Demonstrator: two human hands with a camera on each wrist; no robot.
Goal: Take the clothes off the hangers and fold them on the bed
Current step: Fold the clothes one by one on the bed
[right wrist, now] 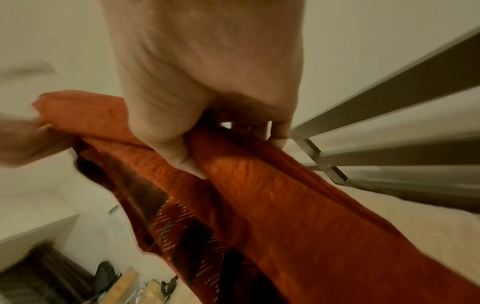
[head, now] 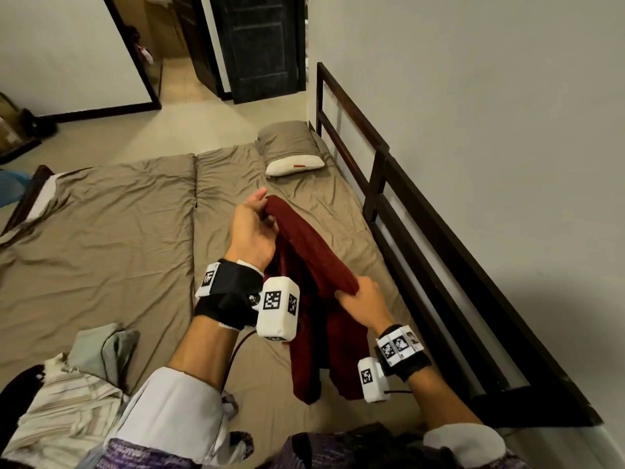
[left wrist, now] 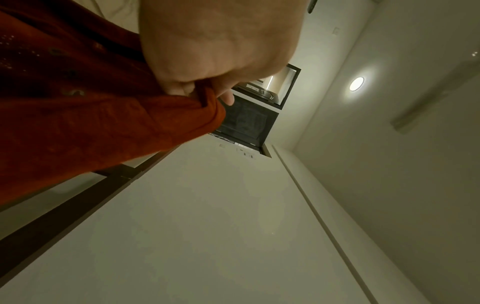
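Maroon garment (head: 316, 265) hangs above the bed (head: 118, 231), stretched between us, our left hand (head: 252, 231) pinching its far end, our right hand (head: 363, 304) gripping the near end, long axis running away from us.

Head: looks steeply down from above onto the tan-sheeted bed (head: 101, 231), dark wooden bed rail (head: 439, 238) at frame right | Left wrist: set close behind the left hand (left wrist: 221, 41), tilted up toward wall and ceiling | Right wrist: close behind the right hand (right wrist: 207, 72) | Shared: the dark red knitted garment (head: 324, 258) is seen in all three.
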